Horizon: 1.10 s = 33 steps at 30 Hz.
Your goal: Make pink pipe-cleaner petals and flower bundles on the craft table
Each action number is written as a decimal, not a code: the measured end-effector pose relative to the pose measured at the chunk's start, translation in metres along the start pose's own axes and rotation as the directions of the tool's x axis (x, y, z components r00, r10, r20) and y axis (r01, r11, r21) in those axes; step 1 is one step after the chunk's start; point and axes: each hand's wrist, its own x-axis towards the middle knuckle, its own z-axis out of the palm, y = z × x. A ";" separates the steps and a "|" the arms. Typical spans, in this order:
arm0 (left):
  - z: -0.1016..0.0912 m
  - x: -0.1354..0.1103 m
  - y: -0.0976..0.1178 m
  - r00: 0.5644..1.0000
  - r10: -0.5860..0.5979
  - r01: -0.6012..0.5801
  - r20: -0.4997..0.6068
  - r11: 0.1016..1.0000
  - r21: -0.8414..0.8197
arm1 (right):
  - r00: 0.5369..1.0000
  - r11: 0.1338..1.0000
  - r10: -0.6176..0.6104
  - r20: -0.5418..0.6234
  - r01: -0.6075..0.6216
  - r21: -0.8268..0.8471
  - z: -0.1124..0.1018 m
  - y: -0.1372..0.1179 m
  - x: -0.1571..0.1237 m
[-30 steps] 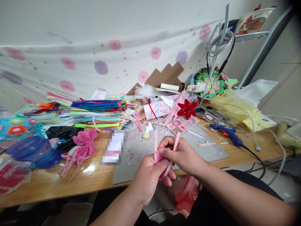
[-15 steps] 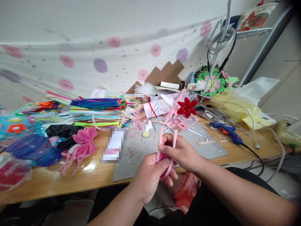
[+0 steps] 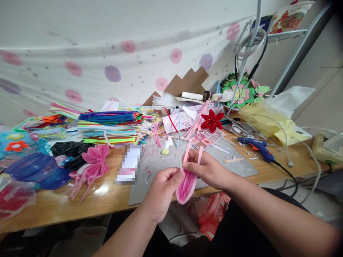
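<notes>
A petal-shaped loop of pink pipe cleaners [image 3: 186,188], darker pink inside and pale round the rim, hangs between my hands over the table's front edge. My right hand [image 3: 201,167] pinches its upper part, and two pale ends stick up past the fingers. At the loop's left edge, my left hand [image 3: 166,185] grips with thumb and curled fingers. Just beyond lies a grey cutting mat [image 3: 155,171] with scraps and a small yellow disc [image 3: 165,152]. A red pipe-cleaner flower [image 3: 212,121] rests behind my right hand, beside pale pink pipe cleaners [image 3: 197,123].
Bundles of coloured pipe cleaners [image 3: 107,123] are stacked at the back left. Left of the mat sit a pink pipe-cleaner bow shape [image 3: 96,162] and a blue plastic bowl [image 3: 32,167]. A blue glue gun [image 3: 257,148], scissors [image 3: 242,129] and a yellow bag [image 3: 264,119] lie right.
My left hand has shifted left and down along the pink loop, and its rounded lower part now shows. The right hand keeps its pinch near the top.
</notes>
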 end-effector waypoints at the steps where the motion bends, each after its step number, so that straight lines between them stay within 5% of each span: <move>1: -0.003 0.001 0.002 0.998 0.044 -0.042 -0.042 0.998 0.045 | 1.000 1.000 -0.004 -0.003 0.004 -0.004 0.000 0.000 0.001; 4: -0.008 0.004 0.008 0.990 0.114 -0.103 -0.080 0.986 0.132 | 1.000 1.000 -0.010 -0.004 0.010 -0.019 0.002 0.002 0.002; 10: -0.007 0.003 0.012 0.995 -0.041 0.035 -0.091 0.997 -0.063 | 1.000 1.000 -0.017 -0.004 0.017 0.026 0.005 0.006 0.001; 17: -0.010 0.005 0.019 0.996 -0.091 0.091 0.024 0.996 0.013 | 0.999 0.999 -0.027 -0.039 0.029 0.031 0.008 0.008 0.001; 33: -0.009 0.008 0.013 0.946 -0.233 0.280 0.224 0.937 -0.210 | 0.997 0.936 -0.074 0.005 0.067 0.346 0.013 0.014 -0.002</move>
